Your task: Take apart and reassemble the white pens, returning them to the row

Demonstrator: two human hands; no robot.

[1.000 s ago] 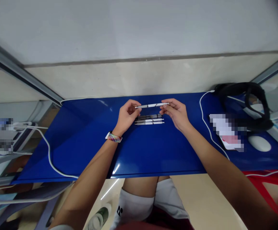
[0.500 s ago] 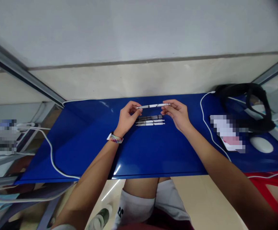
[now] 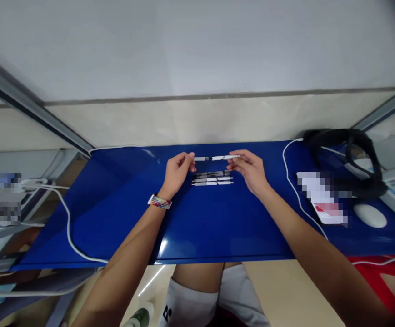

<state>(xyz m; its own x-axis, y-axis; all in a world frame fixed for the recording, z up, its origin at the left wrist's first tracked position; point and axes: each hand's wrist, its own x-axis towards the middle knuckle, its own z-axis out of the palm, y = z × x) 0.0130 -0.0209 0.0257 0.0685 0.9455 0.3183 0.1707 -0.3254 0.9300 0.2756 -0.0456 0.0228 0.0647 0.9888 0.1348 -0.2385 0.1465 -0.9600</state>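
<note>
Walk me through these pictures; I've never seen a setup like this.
There is no robot here: a person works with two bare hands. One camera, worn on the person's head, looks forward and down, so the arms reach away from you. The left hand and right hand hold a slim pen sideways between them, one at each end. Nearer the person, more pens lie side by side on the blue table. Farther right are a white cable and a white, mouse-like object.

Grey-and-cream wall behind glossy blue tabletop; pale beige floor below.
</note>
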